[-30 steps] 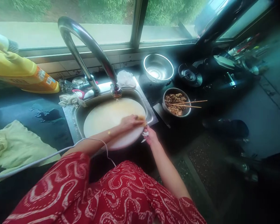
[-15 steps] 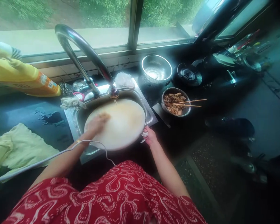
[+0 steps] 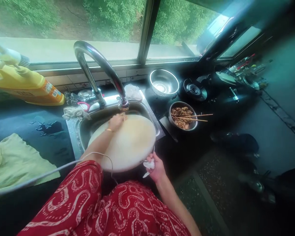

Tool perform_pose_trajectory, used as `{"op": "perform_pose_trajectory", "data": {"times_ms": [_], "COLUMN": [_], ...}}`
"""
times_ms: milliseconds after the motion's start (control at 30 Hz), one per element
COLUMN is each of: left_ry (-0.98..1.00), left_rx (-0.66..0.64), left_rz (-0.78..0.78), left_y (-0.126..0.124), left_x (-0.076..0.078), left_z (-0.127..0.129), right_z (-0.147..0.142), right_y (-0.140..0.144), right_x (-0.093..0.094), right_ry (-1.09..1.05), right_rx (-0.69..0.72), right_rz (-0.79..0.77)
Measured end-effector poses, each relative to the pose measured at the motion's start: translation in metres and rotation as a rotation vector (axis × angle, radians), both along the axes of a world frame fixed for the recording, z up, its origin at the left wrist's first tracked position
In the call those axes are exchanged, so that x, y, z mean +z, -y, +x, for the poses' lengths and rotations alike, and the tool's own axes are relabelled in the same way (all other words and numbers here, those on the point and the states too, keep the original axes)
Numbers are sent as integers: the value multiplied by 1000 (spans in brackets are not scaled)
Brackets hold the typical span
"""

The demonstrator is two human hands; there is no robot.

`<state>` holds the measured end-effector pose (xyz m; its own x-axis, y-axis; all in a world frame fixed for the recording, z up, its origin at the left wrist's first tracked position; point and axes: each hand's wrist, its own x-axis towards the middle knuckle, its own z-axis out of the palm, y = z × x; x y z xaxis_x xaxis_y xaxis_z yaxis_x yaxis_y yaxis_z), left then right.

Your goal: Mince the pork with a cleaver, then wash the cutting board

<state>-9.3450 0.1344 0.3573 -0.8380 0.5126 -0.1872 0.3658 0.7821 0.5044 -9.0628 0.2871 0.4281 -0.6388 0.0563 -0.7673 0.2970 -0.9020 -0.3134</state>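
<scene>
A large round white cutting board (image 3: 132,141) lies tilted over the steel sink (image 3: 73,134). My left hand (image 3: 116,122) is over the board's far left part, its fingers curled in under the tap (image 3: 123,104), where a thin stream of water runs. What the fingers hold, if anything, is hidden. My right hand (image 3: 157,167) grips the board at its near right rim, by a thin metal loop. A crumpled white scrap (image 3: 149,164), plastic or cloth, hangs at those fingers.
A steel bowl of food (image 3: 183,115) with chopsticks stands right of the sink, before a steel colander (image 3: 164,82) and a gas burner (image 3: 194,91). A yellow jug (image 3: 24,85) and pale cloth (image 3: 17,160) lie at left. A white cable (image 3: 64,166) crosses my left arm.
My left hand has moved from the board's left middle up and away to the water stream. My right hand and the board's near edge sit lower in view; the view has shifted too.
</scene>
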Motion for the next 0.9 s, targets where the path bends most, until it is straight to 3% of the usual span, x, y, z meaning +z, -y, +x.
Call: {"op": "perform_pose_trajectory", "data": {"times_ms": [100,167,233,367,433,567,633,733,767,833,900], "left_ry": [-23,-37,-37,-78,-81,-39,-73,-64,-39,37,114], "left_rx": [189,216,147,-71,-55,61,-60,-423,-481,-454,-309], "left_rz": [-112,-166,-185,-70,-56,-88,-8,100,101,71,38], "left_y": [78,97,84,23,8,9,2,-30,-42,-57,-51], "left_x": [-5,1,9,21,26,43,53,60,61,62,62], "left_z": [3,15,30,45,39,34,59,118,133,139,113], "right_z": [29,47,63,76,72,62,62,68,70,75,79], "right_y": [6,5,4,4,6,11,14,17,17,16,12], "right_x": [11,12,10,9,12,18,17,13,11,7,4], "right_ry": [-66,-52,-16,19,3,-10,-2,-9,-9,6,34], "right_rx": [8,9,9,-18,-32,-36,-40,-46,-49,-62,-80], "right_rz": [-28,-19,-2,39,52,47,50,51,49,48,56]}}
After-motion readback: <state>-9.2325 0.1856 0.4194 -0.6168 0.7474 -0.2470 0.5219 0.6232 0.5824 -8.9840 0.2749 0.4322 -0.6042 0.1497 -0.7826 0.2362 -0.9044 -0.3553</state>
